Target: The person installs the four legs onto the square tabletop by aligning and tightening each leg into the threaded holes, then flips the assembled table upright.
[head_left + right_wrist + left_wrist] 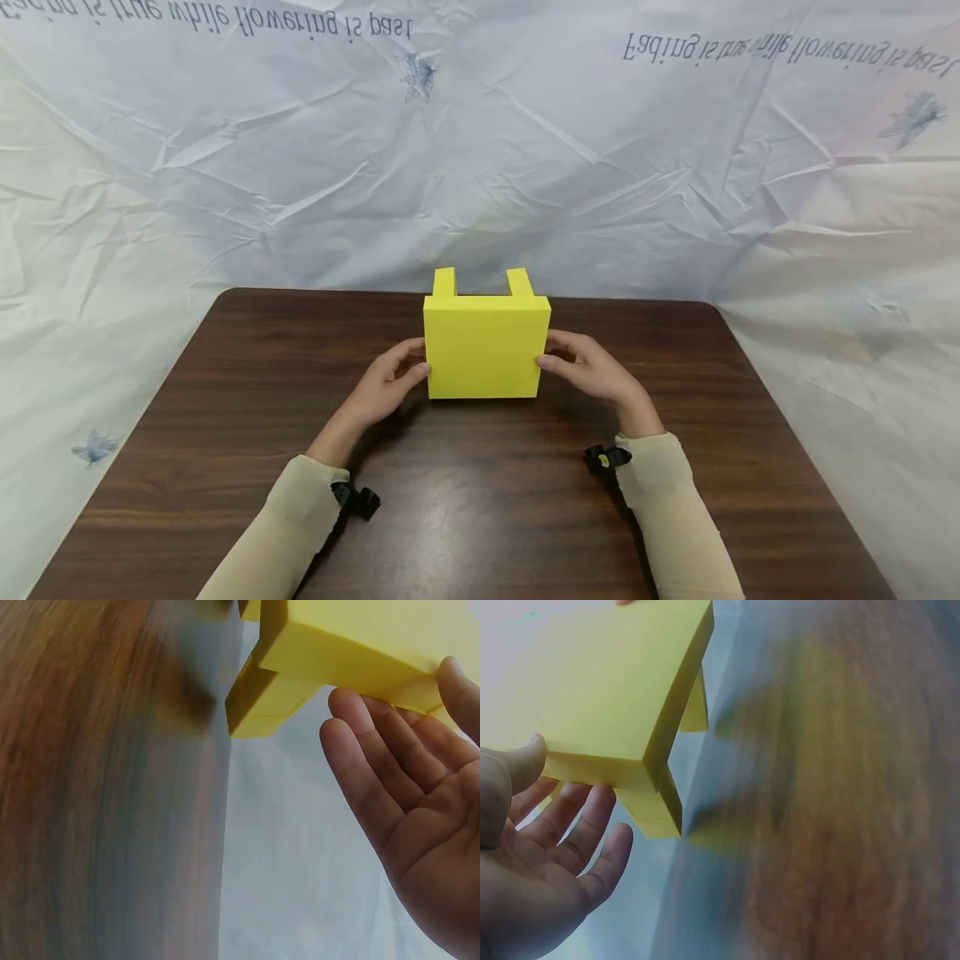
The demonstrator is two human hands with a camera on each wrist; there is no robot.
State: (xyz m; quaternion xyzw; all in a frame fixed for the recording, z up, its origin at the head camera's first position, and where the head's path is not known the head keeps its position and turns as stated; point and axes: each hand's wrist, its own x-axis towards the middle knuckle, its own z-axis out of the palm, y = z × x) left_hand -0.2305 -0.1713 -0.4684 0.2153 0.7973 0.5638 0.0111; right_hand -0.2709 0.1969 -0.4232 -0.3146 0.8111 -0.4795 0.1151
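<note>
A small yellow stool (486,350), with a square top and blocky legs, is tipped so that its top faces me in the head view. Two of its legs point away towards the back. My left hand (382,387) holds its left edge, and in the left wrist view the thumb (529,759) lies on the top's rim with fingers beneath. At the opposite edge, my right hand (596,371) grips it the same way, its fingers (401,746) fairly straight under the top in the right wrist view. Whether the stool touches the table cannot be told.
A dark brown wooden table (450,517) lies under both arms. Behind it and at its sides hangs a creased white sheet (480,167) with printed lettering and flowers. Small black cameras (358,500) are strapped to both wrists.
</note>
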